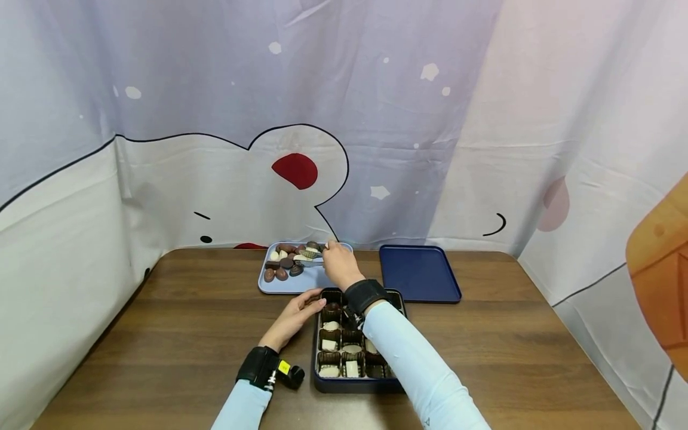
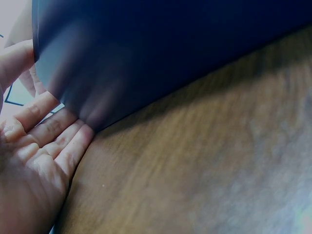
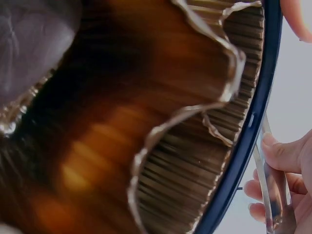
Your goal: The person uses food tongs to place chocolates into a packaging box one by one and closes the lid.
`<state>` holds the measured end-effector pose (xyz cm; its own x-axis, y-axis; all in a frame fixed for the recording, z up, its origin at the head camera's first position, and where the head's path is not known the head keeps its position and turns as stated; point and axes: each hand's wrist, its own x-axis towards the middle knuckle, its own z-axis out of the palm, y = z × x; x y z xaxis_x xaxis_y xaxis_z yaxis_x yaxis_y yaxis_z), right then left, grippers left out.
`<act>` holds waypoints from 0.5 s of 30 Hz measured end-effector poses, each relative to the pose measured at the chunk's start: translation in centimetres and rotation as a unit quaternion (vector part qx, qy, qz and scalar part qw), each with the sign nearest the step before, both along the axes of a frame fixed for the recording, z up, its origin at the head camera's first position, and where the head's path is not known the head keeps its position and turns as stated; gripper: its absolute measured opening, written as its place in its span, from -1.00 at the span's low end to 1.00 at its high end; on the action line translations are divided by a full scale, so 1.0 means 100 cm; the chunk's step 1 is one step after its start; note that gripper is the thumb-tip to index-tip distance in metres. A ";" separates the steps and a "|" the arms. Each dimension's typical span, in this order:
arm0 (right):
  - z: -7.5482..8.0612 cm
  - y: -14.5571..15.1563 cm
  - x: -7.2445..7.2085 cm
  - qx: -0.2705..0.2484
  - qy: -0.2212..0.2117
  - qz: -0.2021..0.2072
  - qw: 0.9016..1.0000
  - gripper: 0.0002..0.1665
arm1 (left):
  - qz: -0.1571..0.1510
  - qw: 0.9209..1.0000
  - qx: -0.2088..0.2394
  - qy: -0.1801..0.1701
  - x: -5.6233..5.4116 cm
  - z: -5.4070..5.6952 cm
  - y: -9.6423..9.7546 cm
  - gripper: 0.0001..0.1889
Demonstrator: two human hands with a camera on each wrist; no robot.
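Observation:
My right hand grips metal tongs above the light blue tray. In the head view the tongs' arms point left, their tips among the assorted chocolates on that tray. With fingers extended, my left hand rests against the far left corner of a navy box. The left wrist view shows its fingertips touching the box's side. Inside, the box has brown ribbed cups, several with white or dark chocolates in them. My right forearm hides part of the box.
A navy lid lies at the back right of the wooden table, to the right of the light blue tray. Behind the table's far edge hangs a printed curtain.

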<state>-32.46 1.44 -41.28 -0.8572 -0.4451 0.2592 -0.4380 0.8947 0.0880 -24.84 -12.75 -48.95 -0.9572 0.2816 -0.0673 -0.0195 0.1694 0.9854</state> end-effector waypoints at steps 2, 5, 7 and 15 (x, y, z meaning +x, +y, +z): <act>-0.001 0.001 0.001 -0.008 0.001 0.001 1.000 -0.77 | 0.003 1.000 0.004 0.000 -0.002 -0.006 0.000 -0.45; 0.001 0.004 0.003 -0.022 -0.007 0.005 1.000 -0.78 | 0.006 1.000 0.007 0.003 -0.003 -0.008 0.000 -0.45; 0.004 0.007 0.006 -0.036 -0.021 0.009 0.999 -0.78 | 0.008 1.000 0.009 0.003 -0.003 -0.008 -0.001 -0.45; 0.027 0.027 0.023 -0.108 -0.061 0.025 0.992 -0.68 | 0.007 1.000 0.007 0.002 -0.002 -0.005 0.000 -0.43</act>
